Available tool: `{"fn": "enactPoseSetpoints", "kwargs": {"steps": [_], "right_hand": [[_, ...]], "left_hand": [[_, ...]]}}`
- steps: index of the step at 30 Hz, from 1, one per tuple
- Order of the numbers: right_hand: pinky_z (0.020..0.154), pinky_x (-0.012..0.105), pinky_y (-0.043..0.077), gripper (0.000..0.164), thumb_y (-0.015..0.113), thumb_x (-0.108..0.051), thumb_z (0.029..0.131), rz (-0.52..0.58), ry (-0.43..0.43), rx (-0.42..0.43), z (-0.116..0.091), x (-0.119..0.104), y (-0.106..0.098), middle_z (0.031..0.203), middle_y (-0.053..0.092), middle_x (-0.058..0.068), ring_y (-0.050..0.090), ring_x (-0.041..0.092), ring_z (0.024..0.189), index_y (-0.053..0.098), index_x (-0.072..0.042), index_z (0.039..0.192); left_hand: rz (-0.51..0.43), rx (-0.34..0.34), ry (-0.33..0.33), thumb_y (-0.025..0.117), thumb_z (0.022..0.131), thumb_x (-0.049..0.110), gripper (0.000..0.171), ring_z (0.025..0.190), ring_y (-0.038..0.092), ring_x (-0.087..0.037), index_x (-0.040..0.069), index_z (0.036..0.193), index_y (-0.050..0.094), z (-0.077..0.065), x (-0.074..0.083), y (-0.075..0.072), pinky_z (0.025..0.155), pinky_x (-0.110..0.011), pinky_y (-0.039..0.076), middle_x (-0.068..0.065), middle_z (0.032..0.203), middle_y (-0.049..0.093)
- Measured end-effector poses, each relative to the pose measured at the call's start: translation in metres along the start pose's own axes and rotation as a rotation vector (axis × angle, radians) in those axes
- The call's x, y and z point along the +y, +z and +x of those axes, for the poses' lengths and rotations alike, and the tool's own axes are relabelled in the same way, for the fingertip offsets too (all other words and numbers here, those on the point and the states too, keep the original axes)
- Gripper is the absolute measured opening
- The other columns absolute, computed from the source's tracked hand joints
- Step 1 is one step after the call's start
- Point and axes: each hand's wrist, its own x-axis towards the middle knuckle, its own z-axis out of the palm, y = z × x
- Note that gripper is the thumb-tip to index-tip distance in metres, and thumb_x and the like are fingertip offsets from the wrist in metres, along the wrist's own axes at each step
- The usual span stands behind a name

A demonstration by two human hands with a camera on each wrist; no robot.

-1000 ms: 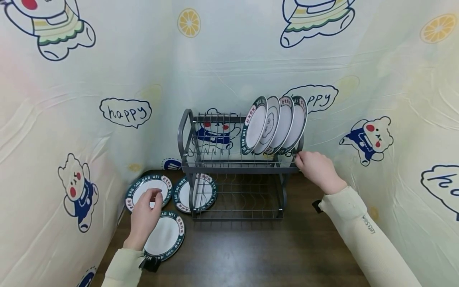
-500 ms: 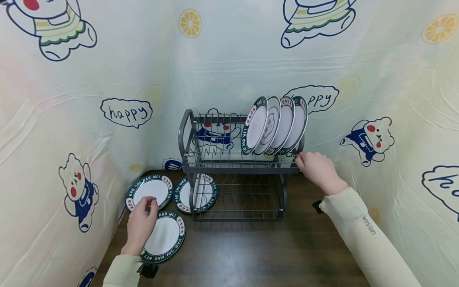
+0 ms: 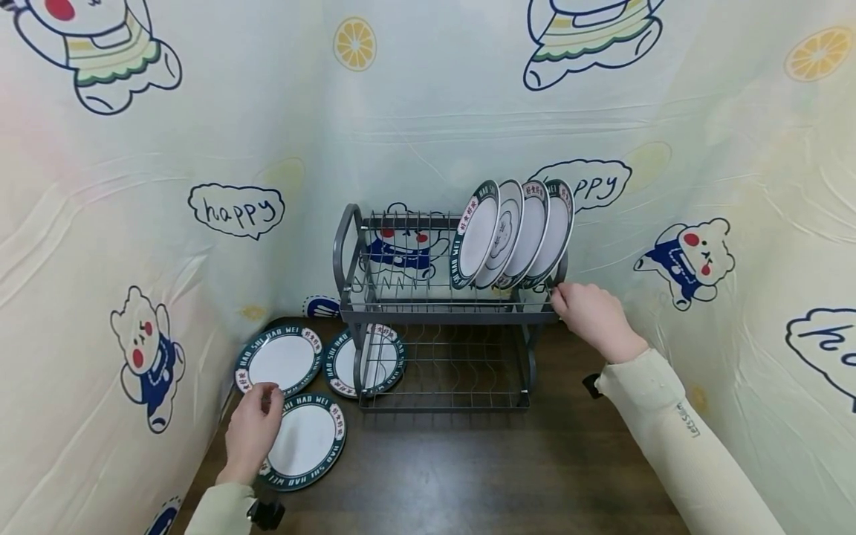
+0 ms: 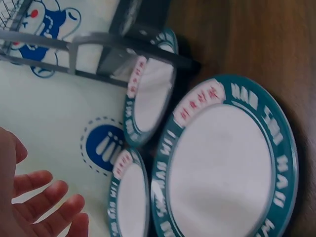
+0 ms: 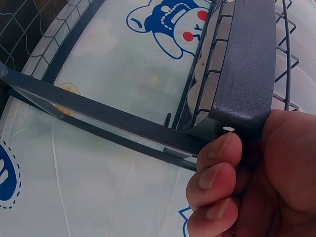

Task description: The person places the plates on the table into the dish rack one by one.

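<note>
The right hand [image 3: 591,316] has its grip curled tight on the dish rack [image 3: 441,312] corner, likely to keep it steady, while the left hand [image 3: 253,431], fingers loose and holding nothing, touches a flat plate [image 3: 307,442] at the lower left of the bench [image 3: 481,468].

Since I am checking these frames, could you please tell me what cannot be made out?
- Head view: the left hand covers the near green-rimmed white plate's edge; grip unclear.
- Head view: the grey wire dish rack crosses a third flat plate.
- Right wrist view: the right hand is cut off.
</note>
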Motion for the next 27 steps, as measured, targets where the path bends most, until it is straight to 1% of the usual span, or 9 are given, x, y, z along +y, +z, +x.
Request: {"fn": "enactPoseSetpoints", "kwargs": {"steps": [4, 8, 16, 21, 27], "right_hand": [[0.05, 0.037, 0.039, 0.039, 0.043, -0.021, 0.106, -0.004, 0.005, -0.003, 0.001, 0.0, 0.0, 0.063, 0.051, 0.004, 0.05, 0.023, 0.055, 0.051, -0.012, 0.069], [0.05, 0.038, 0.04, 0.039, 0.043, -0.021, 0.106, -0.002, 0.006, -0.002, 0.001, 0.0, 0.0, 0.063, 0.052, 0.004, 0.05, 0.023, 0.055, 0.051, -0.012, 0.069], [0.051, 0.038, 0.041, 0.039, 0.043, -0.021, 0.106, 0.001, 0.006, -0.002, 0.001, 0.0, -0.001, 0.063, 0.054, 0.005, 0.052, 0.023, 0.055, 0.051, -0.012, 0.069], [0.05, 0.037, 0.04, 0.04, 0.043, -0.022, 0.107, 0.008, 0.005, -0.003, 0.0, 0.0, 0.0, 0.063, 0.053, 0.004, 0.051, 0.023, 0.054, 0.051, -0.012, 0.069], [0.05, 0.037, 0.04, 0.04, 0.044, -0.021, 0.107, 0.01, 0.004, -0.004, 0.0, 0.001, 0.001, 0.062, 0.053, 0.004, 0.051, 0.022, 0.054, 0.051, -0.012, 0.069]], "left_hand": [[0.026, -0.02, -0.036, 0.043, 0.108, 0.032, 0.04, 0.093, 0.061, -0.032, 0.002, 0.127, 0.061, 0.0, -0.016, 0.001, 0.068, -0.041, 0.043, -0.019, 0.109, 0.064], [0.044, -0.052, -0.071, 0.041, 0.108, 0.034, 0.043, 0.091, 0.058, -0.033, 0.001, 0.129, 0.059, -0.001, -0.032, 0.002, 0.067, -0.041, 0.042, -0.02, 0.107, 0.062], [0.072, -0.083, -0.196, 0.042, 0.105, 0.029, 0.042, 0.093, 0.059, -0.035, -0.002, 0.129, 0.055, -0.001, -0.059, 0.01, 0.069, -0.045, 0.046, -0.024, 0.112, 0.06], [0.088, -0.088, -0.234, 0.044, 0.103, 0.027, 0.04, 0.092, 0.06, -0.036, -0.003, 0.128, 0.055, -0.003, -0.071, 0.011, 0.068, -0.047, 0.048, -0.026, 0.112, 0.06], [0.089, -0.09, -0.294, 0.045, 0.102, 0.025, 0.038, 0.09, 0.061, -0.037, -0.004, 0.125, 0.055, -0.005, -0.081, 0.013, 0.068, -0.048, 0.048, -0.027, 0.111, 0.06]]}}
